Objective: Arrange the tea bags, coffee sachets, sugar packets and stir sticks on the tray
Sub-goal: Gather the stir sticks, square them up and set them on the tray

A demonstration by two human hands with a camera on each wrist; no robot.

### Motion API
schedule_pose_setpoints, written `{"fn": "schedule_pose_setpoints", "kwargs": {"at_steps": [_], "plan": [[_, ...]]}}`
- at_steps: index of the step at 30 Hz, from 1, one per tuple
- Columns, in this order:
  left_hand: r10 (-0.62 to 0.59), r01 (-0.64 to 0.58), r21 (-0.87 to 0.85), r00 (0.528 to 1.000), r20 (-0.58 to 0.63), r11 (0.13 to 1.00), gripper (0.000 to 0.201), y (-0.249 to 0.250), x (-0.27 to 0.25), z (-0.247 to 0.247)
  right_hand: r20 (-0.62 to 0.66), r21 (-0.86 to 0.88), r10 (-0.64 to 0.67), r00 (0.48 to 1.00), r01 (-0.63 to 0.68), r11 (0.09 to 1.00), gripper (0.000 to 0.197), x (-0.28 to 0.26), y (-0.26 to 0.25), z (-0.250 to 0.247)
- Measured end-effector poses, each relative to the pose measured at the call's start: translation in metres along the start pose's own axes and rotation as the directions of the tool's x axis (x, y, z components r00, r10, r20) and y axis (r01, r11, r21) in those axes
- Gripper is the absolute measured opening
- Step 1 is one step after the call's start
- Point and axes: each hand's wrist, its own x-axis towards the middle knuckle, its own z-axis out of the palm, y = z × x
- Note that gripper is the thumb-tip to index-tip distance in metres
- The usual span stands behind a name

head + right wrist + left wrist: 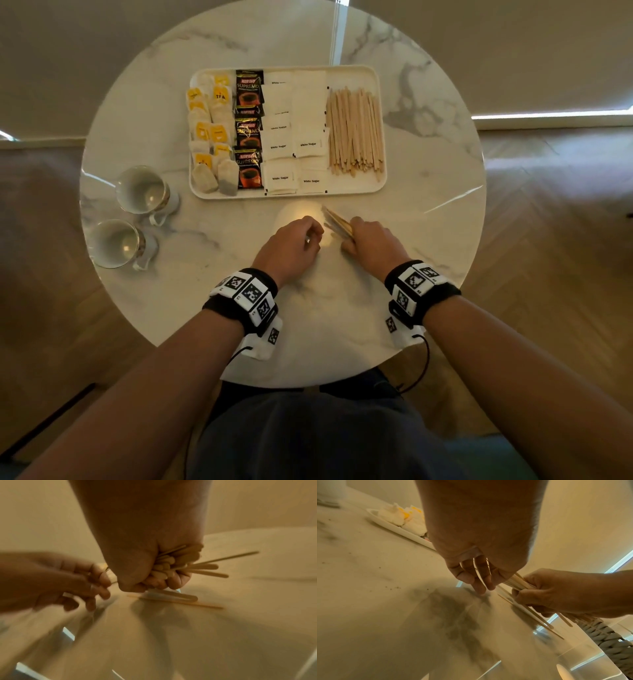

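From the head view, a round marble table (428,102) carries a white tray (376,73) on its far side and two cups (142,190) at the left. On the tray, from left to right, lie tea bags (209,137), coffee sachets (249,132), sugar packets (294,137) and a heap of stir sticks (354,132) whose long axis runs away from the person. Nearer, just in front of the tray, the right hand (371,245) clenches a bundle of sticks (334,222) that points up-left toward the tray. The left hand (291,246) sits just beside it, fingers curled; whether it grips anything cannot be told here.

In the left wrist view, the left hand's fingers (467,573) hang down toward the table, touching the bundle's tips. The right hand (556,593) grips the bundle, which lies slanted, low over the table.

In the right wrist view, stick ends (205,566) fan out of the fist (154,566) to the right. Loose sticks (173,596) lie flat on the table beneath.
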Motion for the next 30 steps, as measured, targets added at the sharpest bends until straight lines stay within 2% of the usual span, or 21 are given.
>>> {"fn": "schedule_pose_setpoints", "kwargs": {"at_steps": [4, 10, 15, 18, 21, 23, 25, 27, 30], "plan": [[-0.005, 0.006, 0.018, 1.000, -0.024, 1.000, 0.009, 0.003, 0.005, -0.001, -0.053, 0.079, -0.031, 0.998, 0.035, 0.996, 0.030, 0.001, 0.011, -0.012], [0.083, -0.083, 0.172, 0.997, 0.003, 0.982, 0.024, 0.012, 0.016, 0.008, 0.019, 0.073, -0.024, 1.000, 0.022, 0.997, 0.029, 0.001, 0.022, -0.019], [0.157, -0.154, 0.317, 0.987, 0.017, 0.936, 0.018, 0.015, 0.022, 0.016, 0.022, 0.112, -0.041, 0.999, 0.039, 0.993, 0.024, 0.004, 0.033, -0.015], [0.234, -0.218, 0.432, 0.972, 0.015, 0.875, 0.014, 0.016, 0.024, 0.016, 0.063, 0.083, -0.065, 0.996, 0.060, 0.995, 0.025, 0.005, 0.039, -0.012], [0.321, -0.294, 0.562, 0.946, 0.054, 0.773, 0.023, 0.014, 0.024, 0.016, 0.076, 0.053, -0.088, 0.993, 0.084, 0.995, 0.024, 0.006, 0.040, -0.011], [0.368, -0.347, 0.587, 0.926, 0.089, 0.731, 0.031, 0.013, 0.023, 0.017, 0.071, 0.042, -0.101, 0.992, 0.098, 0.994, 0.024, 0.006, 0.040, -0.011], [0.376, -0.350, 0.574, 0.923, 0.079, 0.740, 0.034, 0.012, 0.022, 0.017, 0.064, 0.037, -0.113, 0.991, 0.111, 0.993, 0.020, 0.008, 0.039, -0.012], [0.322, -0.298, 0.550, 0.945, 0.055, 0.780, 0.031, 0.011, 0.021, 0.013, 0.061, 0.029, -0.144, 0.988, 0.142, 0.989, 0.015, 0.010, 0.039, -0.013], [0.291, -0.261, 0.472, 0.957, 0.009, 0.842, 0.028, 0.011, 0.021, 0.007, 0.082, 0.018, -0.209, 0.975, 0.208, 0.978, 0.018, 0.016, 0.035, -0.017]]}}
